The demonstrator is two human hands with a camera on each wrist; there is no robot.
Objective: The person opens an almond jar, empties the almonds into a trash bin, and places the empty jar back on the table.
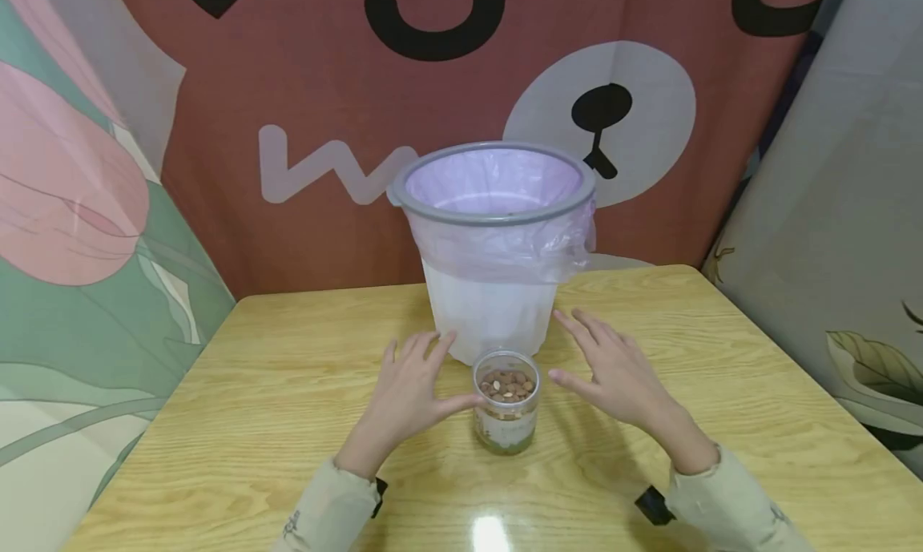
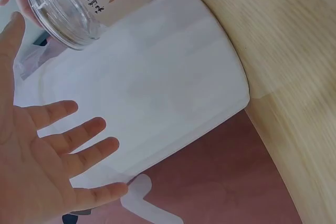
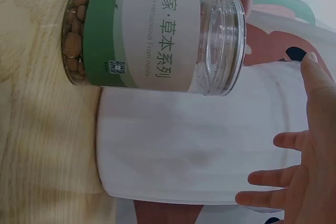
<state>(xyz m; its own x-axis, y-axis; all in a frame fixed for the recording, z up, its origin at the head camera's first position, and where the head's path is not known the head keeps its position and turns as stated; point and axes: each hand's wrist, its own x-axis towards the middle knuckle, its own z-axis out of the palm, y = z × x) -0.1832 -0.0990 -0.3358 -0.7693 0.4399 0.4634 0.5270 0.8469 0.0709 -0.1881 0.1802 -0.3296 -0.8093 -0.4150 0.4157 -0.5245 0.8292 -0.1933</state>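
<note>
A clear, lidless jar [image 1: 507, 436] stands upright on the table, with brown almond-like nuts [image 1: 508, 385] visible through its mouth. Its green and cream label [image 3: 152, 35] faces the right wrist camera. My left hand [image 1: 411, 392] is at the jar's left with fingers spread; the thumb tip overlaps the rim in the head view, and I cannot tell whether it touches. On the other side, my right hand [image 1: 616, 372] is held apart from the jar, its fingers extended and nothing in them. Right behind the jar rises a white bin [image 1: 490, 308].
A pale purple bag [image 1: 497, 251] lines the bin and folds over beneath its grey rim [image 1: 497, 215]. The wooden table [image 1: 288, 376] reaches back to a printed bear curtain [image 1: 324, 247]. Patterned cloths hang at both sides.
</note>
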